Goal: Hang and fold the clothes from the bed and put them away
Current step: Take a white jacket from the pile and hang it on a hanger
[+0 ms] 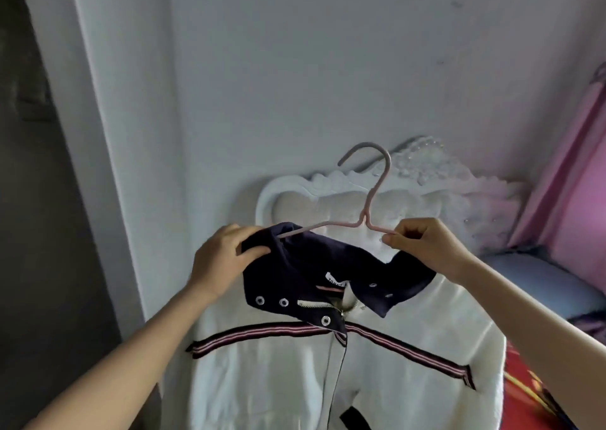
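One white jacket point(295, 380), one pink hanger point(373, 196), two hands.
Jacket held up before one white headboard point(295, 196), one hanger arm inside its navy collar point(311, 265). Left hand point(223, 255) grips the collar; right hand point(423, 246) pinches the bare hanger arm.

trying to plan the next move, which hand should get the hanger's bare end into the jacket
Right, probably. The right hand pinches the hanger at its bare end, just above the collar of the jacket. The left hand grips the collar over the end already inside, steadying it.
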